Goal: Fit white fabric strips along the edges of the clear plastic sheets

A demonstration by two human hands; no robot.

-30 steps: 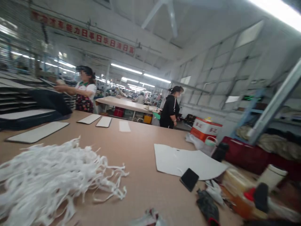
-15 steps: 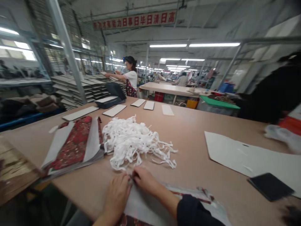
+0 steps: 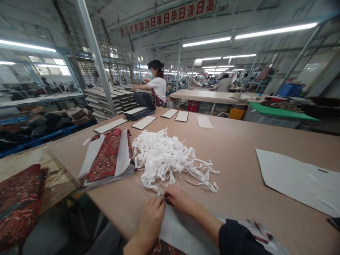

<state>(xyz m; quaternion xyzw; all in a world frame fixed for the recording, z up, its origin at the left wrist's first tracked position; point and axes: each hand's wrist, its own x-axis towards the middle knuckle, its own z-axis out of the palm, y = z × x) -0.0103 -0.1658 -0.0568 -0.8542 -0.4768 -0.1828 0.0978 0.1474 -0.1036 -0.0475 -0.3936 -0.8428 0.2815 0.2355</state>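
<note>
My left hand (image 3: 152, 217) and my right hand (image 3: 178, 199) meet at the table's near side, fingers closed at the top corner of a fabric piece (image 3: 183, 226). Its pale grey backing faces up, and some red patterned cloth shows at the lower edge. Both sets of fingertips pinch the corner, partly hidden by the knuckles. Just beyond my hands lies a loose heap of white straps (image 3: 167, 156), one end reaching close to my fingers. Left of the heap rests a stack of folded red patterned fabric pieces (image 3: 105, 156) with grey backing.
On the brown table (image 3: 228, 156) a large white board (image 3: 294, 177) lies at right. Several small pale panels (image 3: 143, 122) and a dark case (image 3: 142, 106) line the far edge. A co-worker (image 3: 157, 85) stands by stacked boards (image 3: 102, 101). More patterned cloth (image 3: 18, 209) is at far left.
My view has turned to the left, so everything appears shifted right. Both hands remain together at the fabric corner. The dark figure at the right is out of view.
</note>
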